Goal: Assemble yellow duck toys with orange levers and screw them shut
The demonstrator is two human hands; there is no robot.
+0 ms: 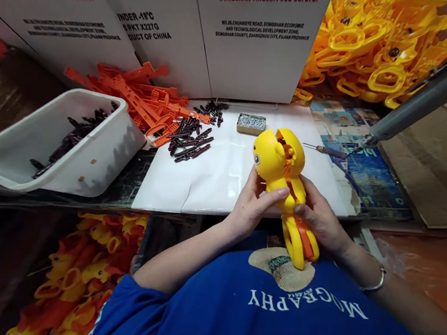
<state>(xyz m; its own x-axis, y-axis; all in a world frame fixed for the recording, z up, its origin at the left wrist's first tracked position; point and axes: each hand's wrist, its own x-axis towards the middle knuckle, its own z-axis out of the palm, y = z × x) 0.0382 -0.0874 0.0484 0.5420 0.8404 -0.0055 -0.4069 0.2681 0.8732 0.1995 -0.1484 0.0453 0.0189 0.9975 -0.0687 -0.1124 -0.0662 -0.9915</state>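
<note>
Assembly workshop: heaped yellow shells [384, 33] and orange strips [130, 96].

Tub [102, 158] left of toy [271, 161] — cartons [249, 66] behind, cardboard [439, 168] right

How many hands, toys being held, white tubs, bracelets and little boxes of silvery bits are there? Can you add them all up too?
Hands: 2, the left hand and the right hand
Toys being held: 1 yellow toy
White tubs: 1 white tub
Bracelets: 1 bracelet
Boxes of silvery bits: 1 little box
Total: 6
</note>
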